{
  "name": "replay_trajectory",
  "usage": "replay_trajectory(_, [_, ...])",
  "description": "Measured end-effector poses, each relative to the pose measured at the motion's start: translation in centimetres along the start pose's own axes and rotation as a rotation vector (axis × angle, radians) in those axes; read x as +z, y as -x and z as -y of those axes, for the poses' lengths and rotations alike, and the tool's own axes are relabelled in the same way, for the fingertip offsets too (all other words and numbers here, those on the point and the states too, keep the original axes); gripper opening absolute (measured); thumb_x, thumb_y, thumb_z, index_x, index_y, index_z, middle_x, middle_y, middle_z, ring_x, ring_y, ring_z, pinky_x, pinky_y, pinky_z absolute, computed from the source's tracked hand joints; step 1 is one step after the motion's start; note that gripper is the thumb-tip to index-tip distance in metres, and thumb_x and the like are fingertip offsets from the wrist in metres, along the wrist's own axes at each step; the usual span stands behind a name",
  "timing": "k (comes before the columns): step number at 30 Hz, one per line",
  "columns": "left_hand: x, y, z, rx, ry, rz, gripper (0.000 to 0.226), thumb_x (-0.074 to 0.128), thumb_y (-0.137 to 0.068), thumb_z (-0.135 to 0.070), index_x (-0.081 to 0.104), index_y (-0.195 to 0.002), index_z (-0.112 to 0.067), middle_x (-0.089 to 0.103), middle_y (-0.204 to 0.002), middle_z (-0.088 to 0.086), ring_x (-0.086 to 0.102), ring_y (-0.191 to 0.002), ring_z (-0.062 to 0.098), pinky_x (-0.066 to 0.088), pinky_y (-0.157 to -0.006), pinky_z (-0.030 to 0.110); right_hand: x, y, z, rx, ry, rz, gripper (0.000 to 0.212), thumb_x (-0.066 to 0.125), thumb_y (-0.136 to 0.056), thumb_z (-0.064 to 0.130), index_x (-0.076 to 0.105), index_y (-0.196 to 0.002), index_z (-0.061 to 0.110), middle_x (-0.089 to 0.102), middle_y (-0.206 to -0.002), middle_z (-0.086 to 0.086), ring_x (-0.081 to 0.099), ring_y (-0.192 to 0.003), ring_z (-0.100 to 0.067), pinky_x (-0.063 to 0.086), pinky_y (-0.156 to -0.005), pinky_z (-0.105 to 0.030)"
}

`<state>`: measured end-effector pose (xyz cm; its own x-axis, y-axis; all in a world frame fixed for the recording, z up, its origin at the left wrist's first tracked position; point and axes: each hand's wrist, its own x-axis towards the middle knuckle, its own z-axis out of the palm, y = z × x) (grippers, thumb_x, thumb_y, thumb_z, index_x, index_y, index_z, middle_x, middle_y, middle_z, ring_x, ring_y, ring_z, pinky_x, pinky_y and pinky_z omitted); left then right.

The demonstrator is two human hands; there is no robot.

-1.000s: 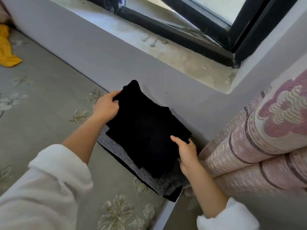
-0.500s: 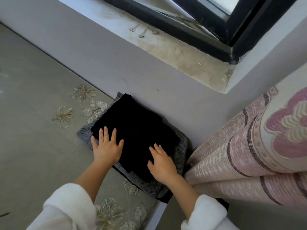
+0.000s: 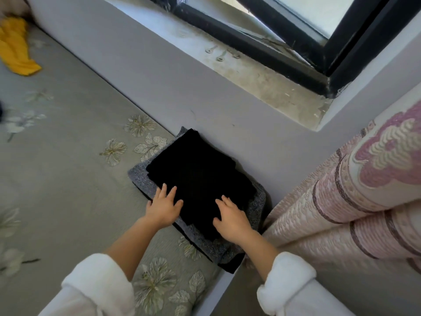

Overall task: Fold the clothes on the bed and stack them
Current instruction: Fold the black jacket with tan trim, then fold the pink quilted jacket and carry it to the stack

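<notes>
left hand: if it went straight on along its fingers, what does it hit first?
The left hand lies flat on the near edge of the black folded garment. Going straight on, it would slide across the garment's top and probably meet the grey wall right behind it. Depth there is hard to judge.

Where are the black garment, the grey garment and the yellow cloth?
black garment (image 3: 200,172), head view, middle of its top face.
grey garment (image 3: 139,179), head view, bare left corner.
yellow cloth (image 3: 16,49), head view, middle of the fabric.
</notes>
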<state>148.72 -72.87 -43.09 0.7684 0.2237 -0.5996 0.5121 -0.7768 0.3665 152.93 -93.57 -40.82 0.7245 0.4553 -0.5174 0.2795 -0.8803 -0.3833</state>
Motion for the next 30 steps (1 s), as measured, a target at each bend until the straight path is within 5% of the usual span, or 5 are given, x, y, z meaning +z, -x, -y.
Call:
replay_trajectory(7, [-0.5, 9.1, 3.0, -0.079, 0.272, -0.181, 0.053, 0.031, -0.103, -0.038, 0.027, -0.149, -0.012, 0.013, -0.159, 0.013, 0.011, -0.147, 0.029, 0.015, -0.118, 0.04, 0.2, 2.6, 5.1, -0.141, 0.099, -0.083, 0.05, 0.047, -0.097, 0.032, 0.036, -0.143, 0.017, 0.037, -0.146, -0.002, 0.036, -0.131, -0.022, 0.035, -0.105, -0.039])
replay_trajectory(14, [1.7, 23.8, 11.3, -0.324, 0.395, -0.278, 0.043, 0.033, -0.102, -0.027, 0.047, -0.137, -0.006, 0.047, -0.142, 0.015, 0.04, -0.132, 0.029, 0.029, -0.109, 0.033, 7.2, 8.7, 15.3, -0.376, 0.262, 0.074, 0.052, 0.049, -0.095, 0.034, 0.038, -0.142, 0.018, 0.04, -0.143, -0.003, 0.038, -0.13, -0.024, 0.036, -0.104, -0.038])
replay_trajectory(19, [5.5, 36.1, 18.5, -0.496, 0.551, -0.426, 0.022, 0.038, -0.1, -0.022, 0.059, -0.092, -0.023, 0.058, -0.121, 0.016, 0.046, -0.125, 0.03, 0.035, -0.092, 0.029, 13.5, 15.1, 24.1, -0.616, 0.33, 0.189, 0.051, 0.047, -0.096, 0.031, 0.038, -0.143, 0.012, 0.041, -0.143, -0.009, 0.039, -0.13, -0.026, 0.035, -0.105, -0.033])
replay_trajectory(23, [10.2, 45.6, 24.7, -0.66, 0.62, -0.609, 0.039, 0.042, -0.098, -0.03, 0.052, -0.134, -0.018, 0.051, -0.139, 0.007, 0.043, -0.13, 0.025, 0.035, -0.106, 0.03, 20.2, 21.9, 30.8, -0.791, 0.373, 0.282, 0.052, 0.047, -0.095, 0.033, 0.038, -0.142, 0.014, 0.041, -0.144, -0.008, 0.037, -0.133, -0.023, 0.032, -0.109, -0.034])
replay_trajectory(30, [17.2, 61.8, 32.5, -0.979, 0.667, -0.828, 0.041, 0.044, -0.095, -0.034, 0.049, -0.134, -0.02, 0.041, -0.143, 0.009, 0.03, -0.136, 0.026, 0.022, -0.109, 0.033, 31.1, 34.8, 40.3, -1.095, 0.489, 0.421, 0.053, 0.05, -0.093, 0.038, 0.041, -0.141, 0.016, 0.044, -0.142, -0.007, 0.046, -0.127, -0.025, 0.037, -0.102, -0.032])
